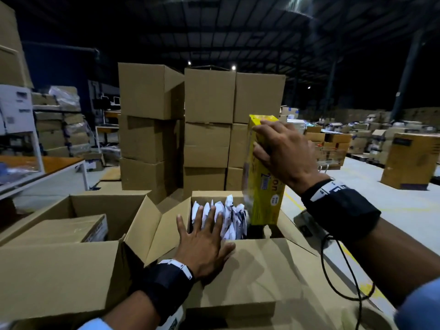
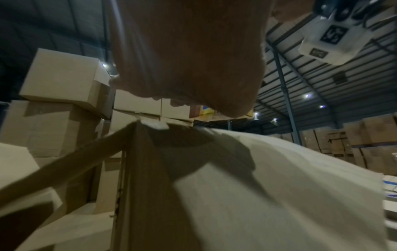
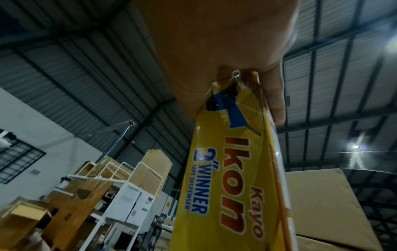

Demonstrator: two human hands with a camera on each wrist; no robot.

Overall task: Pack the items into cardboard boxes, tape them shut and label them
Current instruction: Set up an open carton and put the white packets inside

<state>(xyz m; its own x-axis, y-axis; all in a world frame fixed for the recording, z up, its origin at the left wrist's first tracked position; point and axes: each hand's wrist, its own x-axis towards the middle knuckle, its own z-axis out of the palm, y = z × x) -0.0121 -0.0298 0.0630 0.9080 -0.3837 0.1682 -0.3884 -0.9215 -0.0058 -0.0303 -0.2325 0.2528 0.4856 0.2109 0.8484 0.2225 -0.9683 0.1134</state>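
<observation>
From the head view, an open cardboard box [image 1: 238,270] sits low in the middle with its flaps folded out. The left hand [image 1: 204,244] lies flat at the near rim, its fingers [image 1: 208,216] straight and spread, reaching over the white packets [image 1: 228,217] that stand upright in the left and middle part of the box. The right hand [image 1: 285,153] grips a tall yellow carton [image 1: 264,186], fingers curled over its upper part; the carton stands upright with its lower end inside the box at the right, just beside the packets. A second open box [image 1: 71,234] stands to the left, touching the first, with a flat brown package [image 1: 62,229] in it. Behind rise stacks of closed boxes [image 1: 202,127]. A white bench [image 1: 45,172] stands at far left, and a black cable [image 1: 333,270] hangs from the right wrist band.

From the left wrist, the palm of the left hand [image 2: 187,59] fills the top; I cannot tell how the fingers lie here. Below it are the box's near flap [image 2: 279,195] and corner, with the stacked boxes [image 2: 62,101] beyond and a bit of the yellow carton [image 2: 206,110] past the hand.

From the right wrist, the right hand [image 3: 214,51] holds the yellow carton [image 3: 225,186] at its top end, one finger [image 3: 277,101] wrapped down its right edge. The carton reads "Kayo Ikon" and "Tape Dispenser" and shows a blue dispenser. A brown box [image 3: 322,203] lies at right, and white wire racks [image 3: 128,178] with boxes at left.
</observation>
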